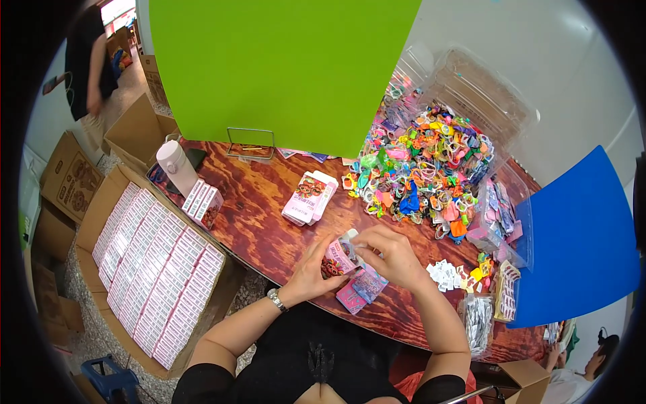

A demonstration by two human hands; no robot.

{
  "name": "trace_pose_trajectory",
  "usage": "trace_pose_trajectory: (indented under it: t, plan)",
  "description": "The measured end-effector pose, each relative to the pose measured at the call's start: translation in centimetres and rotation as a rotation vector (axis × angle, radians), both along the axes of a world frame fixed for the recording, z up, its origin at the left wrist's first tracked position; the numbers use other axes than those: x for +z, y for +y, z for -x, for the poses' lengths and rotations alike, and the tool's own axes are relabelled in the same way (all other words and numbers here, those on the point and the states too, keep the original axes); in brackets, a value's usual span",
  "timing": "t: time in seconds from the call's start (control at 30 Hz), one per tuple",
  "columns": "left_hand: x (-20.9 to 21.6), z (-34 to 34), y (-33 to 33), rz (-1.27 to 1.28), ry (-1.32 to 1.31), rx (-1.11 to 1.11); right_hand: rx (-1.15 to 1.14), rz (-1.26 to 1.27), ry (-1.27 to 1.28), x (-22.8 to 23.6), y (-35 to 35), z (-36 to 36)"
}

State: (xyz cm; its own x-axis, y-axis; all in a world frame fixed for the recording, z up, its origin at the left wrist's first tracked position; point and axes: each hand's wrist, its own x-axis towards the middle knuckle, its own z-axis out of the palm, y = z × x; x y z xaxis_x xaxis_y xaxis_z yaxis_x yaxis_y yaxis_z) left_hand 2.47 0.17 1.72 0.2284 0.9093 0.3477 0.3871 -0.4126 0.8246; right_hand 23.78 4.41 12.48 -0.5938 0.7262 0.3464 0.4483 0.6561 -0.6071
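My left hand (307, 275) is wrapped round a small pink printed cardboard box (334, 261), held tilted over the table's front edge. At the box's open top is my right hand (396, 259), its fingers pinched together. Something pale or clear shows by those fingertips, too small to name. Just below the hands lie a blue-and-pink printed packet (369, 284) and a pink one (350, 297), partly overlapping. Farther back, flat pink printed boxes (311, 197) lie stacked on the table.
Colourful small trinkets (424, 175) are heaped at the back right, beside a clear tub (521, 222). White slips (445, 275) and silvery packets (477, 323) lie at right. A carton (87, 266) of packed boxes stands left, near a pale bottle (176, 165). Green (269, 67) and blue (585, 249) panels border the table.
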Motion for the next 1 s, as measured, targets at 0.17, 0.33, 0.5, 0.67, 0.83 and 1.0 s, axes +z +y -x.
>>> trace_pose_trajectory:
  t: [0.17, 0.33, 0.5, 0.67, 0.83, 1.0]
  plan:
    - [0.5, 0.1, 0.0, -0.109, 0.005, 0.035, -0.124, -0.231, 0.048, -0.4, -0.6, -0.3]
    - [0.5, 0.5, -0.2, -0.108, 0.015, 0.058, -0.301, -0.160, 0.092, -1.4, -1.1, -3.3]
    - [-0.1, 0.4, -0.3, -0.122, -0.019, 0.080, -0.472, -0.019, 0.105, -3.9, -2.7, -6.1]
    - [-0.8, -1.4, -1.0, -0.194, 0.006, 0.049, -0.422, -0.247, 0.182, -7.0, -7.3, -4.8]
    - [-1.2, -2.1, -1.4, -0.426, -0.050, -0.022, -0.301, -0.485, 0.287, -7.3, -8.8, -1.0]
    - [-1.3, -2.5, -1.6, -0.439, -0.080, -0.077, -0.292, -0.459, 0.283, -6.9, -9.3, -1.3]
